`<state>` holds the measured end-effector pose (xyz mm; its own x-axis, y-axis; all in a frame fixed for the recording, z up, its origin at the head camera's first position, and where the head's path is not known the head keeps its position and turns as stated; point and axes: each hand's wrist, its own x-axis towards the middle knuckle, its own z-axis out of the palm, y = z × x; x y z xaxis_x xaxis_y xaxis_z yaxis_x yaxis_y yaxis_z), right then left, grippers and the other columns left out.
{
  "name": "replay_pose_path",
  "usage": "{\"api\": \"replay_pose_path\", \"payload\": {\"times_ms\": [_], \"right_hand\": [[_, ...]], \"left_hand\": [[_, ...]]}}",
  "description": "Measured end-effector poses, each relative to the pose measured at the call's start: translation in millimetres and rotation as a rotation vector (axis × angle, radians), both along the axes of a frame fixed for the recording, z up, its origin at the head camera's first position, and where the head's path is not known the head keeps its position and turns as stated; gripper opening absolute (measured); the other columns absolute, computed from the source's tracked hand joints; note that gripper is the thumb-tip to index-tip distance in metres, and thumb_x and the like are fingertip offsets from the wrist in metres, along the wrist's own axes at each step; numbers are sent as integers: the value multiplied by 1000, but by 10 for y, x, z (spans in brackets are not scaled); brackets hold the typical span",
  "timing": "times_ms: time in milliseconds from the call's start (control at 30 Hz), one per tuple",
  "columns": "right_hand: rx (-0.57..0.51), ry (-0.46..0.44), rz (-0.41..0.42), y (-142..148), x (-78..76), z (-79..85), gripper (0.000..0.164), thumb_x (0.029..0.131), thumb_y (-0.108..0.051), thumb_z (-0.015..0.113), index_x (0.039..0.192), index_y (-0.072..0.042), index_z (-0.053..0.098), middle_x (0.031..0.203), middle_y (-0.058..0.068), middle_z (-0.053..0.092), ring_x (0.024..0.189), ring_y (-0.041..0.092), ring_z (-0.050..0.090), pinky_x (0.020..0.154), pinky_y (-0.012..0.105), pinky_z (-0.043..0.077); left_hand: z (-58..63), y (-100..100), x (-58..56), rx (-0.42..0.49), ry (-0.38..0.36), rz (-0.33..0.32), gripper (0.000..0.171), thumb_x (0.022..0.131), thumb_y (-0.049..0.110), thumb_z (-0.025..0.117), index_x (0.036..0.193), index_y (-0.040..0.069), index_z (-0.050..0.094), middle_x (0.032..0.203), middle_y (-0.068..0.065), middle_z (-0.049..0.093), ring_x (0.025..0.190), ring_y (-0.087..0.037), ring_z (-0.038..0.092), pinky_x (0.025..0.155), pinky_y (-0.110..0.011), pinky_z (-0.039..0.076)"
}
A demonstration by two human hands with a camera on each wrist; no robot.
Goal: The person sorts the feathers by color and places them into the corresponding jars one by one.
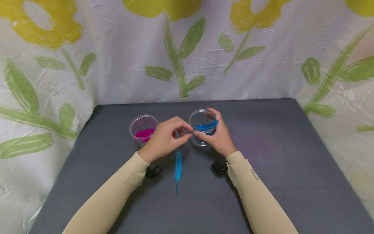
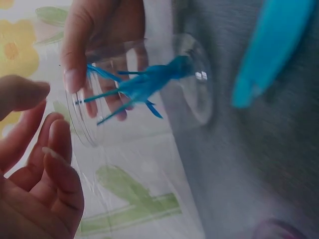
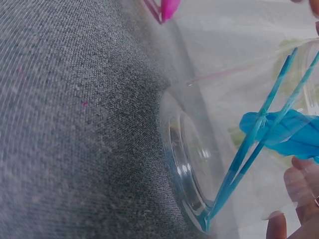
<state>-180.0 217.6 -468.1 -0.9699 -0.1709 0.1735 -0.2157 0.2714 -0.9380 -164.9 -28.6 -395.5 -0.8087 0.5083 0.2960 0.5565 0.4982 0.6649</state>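
Note:
My right hand (image 1: 220, 138) grips a clear plastic cup (image 1: 201, 143) by its side, thumb near the front rim. Several blue feathers (image 1: 205, 126) are inside it, and the left wrist view shows their quills (image 2: 107, 93) pointing towards the cup's mouth. Just left of that rim is my left hand (image 1: 166, 135), its fingers loosely bent. Nothing shows between its thumb and fingers in the left wrist view. A single blue feather (image 1: 178, 165) lies on the grey table below and between the hands. In the right wrist view, the cup's base (image 3: 187, 169) is close to the cloth.
A second clear cup (image 1: 132, 125) holding magenta feathers (image 1: 144, 133) stands behind my left hand, which partly hides it. Both wrists carry black cameras (image 1: 153, 172). The grey table (image 1: 277, 182) ends at a white curtain (image 1: 122, 78) with painted flowers.

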Motion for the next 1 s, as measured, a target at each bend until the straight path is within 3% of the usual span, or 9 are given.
{"api": "replay_pose_path", "payload": {"times_ms": [333,600,733,867,1000], "right_hand": [[27,-12,-20,-22,6,11,97,90,-47,88,165,-39,28,167,-9,45,159,19,40,126,58,40],[13,2,-18,-21,-12,-14,95,91,-45,88,165,-35,29,169,-3,45,159,20,40,126,59,40],[10,-5,-14,-21,-10,-14,94,91,-44,88,165,-36,30,169,-2,46,159,18,40,126,59,40],[12,-8,-13,-21,-8,-9,94,91,-43,88,165,-36,30,169,-3,46,159,17,40,126,59,39],[8,-8,-12,-23,-4,0,95,91,-42,88,166,-32,29,169,0,46,159,18,40,128,59,37]], "left_hand": [[-152,-321,243,-95,-64,-33,23,94,21,86,114,25,77,109,11,71,88,-11,67,73,-27,58],[-243,-449,430,-202,-122,-209,24,97,22,83,119,21,77,113,2,74,90,-7,66,78,-24,58],[-285,-509,524,-272,-122,-265,23,97,22,82,119,21,77,116,8,73,97,-9,67,88,-26,59],[-326,-567,603,-331,-92,-274,24,95,22,83,118,24,78,118,16,69,112,-8,68,103,-31,59],[-363,-610,651,-375,-79,-254,25,94,23,83,118,27,77,120,18,68,114,-5,66,103,-33,59]]}}
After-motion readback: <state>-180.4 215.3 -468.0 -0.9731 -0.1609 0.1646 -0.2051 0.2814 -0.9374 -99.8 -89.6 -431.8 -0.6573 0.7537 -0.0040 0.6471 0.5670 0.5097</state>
